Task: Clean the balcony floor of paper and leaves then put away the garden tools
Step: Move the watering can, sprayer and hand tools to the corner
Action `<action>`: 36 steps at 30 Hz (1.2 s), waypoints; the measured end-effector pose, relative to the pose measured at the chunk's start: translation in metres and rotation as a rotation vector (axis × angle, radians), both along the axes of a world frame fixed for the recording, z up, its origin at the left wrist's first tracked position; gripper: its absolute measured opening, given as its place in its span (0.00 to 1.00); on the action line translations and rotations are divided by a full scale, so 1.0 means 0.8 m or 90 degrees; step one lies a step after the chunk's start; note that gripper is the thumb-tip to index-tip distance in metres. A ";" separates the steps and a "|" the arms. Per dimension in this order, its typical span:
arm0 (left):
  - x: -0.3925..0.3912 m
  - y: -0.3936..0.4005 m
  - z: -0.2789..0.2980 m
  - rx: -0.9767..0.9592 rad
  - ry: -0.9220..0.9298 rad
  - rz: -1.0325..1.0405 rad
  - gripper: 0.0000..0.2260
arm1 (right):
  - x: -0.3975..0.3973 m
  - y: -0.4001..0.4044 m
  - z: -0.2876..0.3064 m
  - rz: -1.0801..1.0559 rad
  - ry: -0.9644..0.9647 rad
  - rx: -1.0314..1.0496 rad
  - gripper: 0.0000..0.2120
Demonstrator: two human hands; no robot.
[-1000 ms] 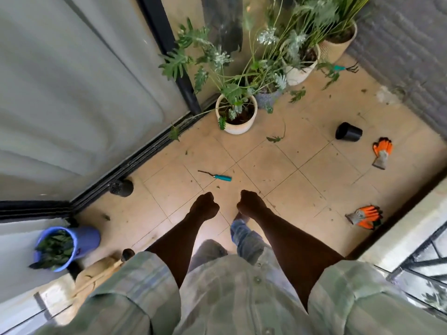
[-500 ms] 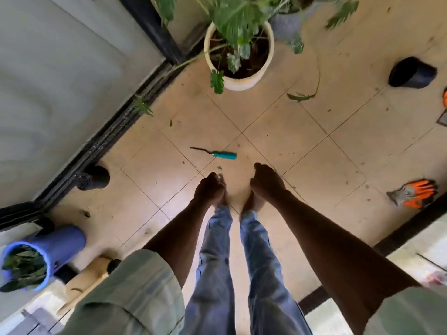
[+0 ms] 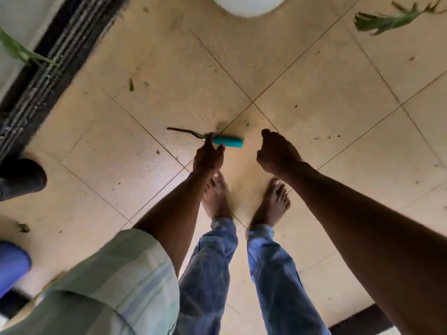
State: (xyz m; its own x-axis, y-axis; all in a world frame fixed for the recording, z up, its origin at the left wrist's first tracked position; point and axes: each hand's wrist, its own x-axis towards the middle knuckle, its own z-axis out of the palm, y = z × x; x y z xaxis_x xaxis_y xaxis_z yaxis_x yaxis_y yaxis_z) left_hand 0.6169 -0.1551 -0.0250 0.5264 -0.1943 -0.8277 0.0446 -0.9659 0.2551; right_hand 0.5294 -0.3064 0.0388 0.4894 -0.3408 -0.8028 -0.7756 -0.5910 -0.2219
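Step in hand: picking up garden tool. Left hand (image 3: pixel 210 157) reaching down, fingers (image 3: pixel 210 140) touching teal-handled fork (image 3: pixel 227 141) on floor (image 3: pixel 314 97), seemingly starting pinch near handle's metal end. Right hand (image 3: pixel 275 153) just beside, loosely curled, holding nothing. Next: close grip, lift. Leaf (image 3: pixel 387 20) far beyond fingers.

I have one view only, from the head camera, looking steeply down at the tiled floor (image 3: pixel 302 76) from close above. My feet sit toward 6 o'clock, the door track (image 3: pixel 43 68) runs off at 10, a white pot (image 3: pixel 249 6) at 12.
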 end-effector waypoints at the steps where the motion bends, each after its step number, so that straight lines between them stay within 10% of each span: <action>1: 0.002 -0.002 -0.012 -0.006 -0.002 0.017 0.25 | -0.004 0.002 -0.007 0.009 -0.002 0.002 0.24; 10: 0.010 -0.022 0.007 0.065 -0.060 -0.062 0.16 | -0.051 0.010 0.018 0.005 0.067 0.015 0.19; 26: -0.039 -0.054 0.542 -0.154 0.315 0.251 0.05 | -0.120 0.006 0.505 -0.410 0.003 0.034 0.24; 36: -0.103 -0.113 0.734 -0.154 0.314 0.146 0.09 | -0.208 -0.003 0.680 -0.594 -0.052 -0.022 0.09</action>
State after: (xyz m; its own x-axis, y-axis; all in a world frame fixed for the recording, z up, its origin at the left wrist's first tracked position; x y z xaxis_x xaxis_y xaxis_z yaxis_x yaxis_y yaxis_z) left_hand 0.5348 -0.2453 0.5626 0.1411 -0.3342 -0.9319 0.4143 -0.8350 0.3622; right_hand 0.3631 -0.3087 0.5829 0.0605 -0.6468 -0.7602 -0.9225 0.2546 -0.2901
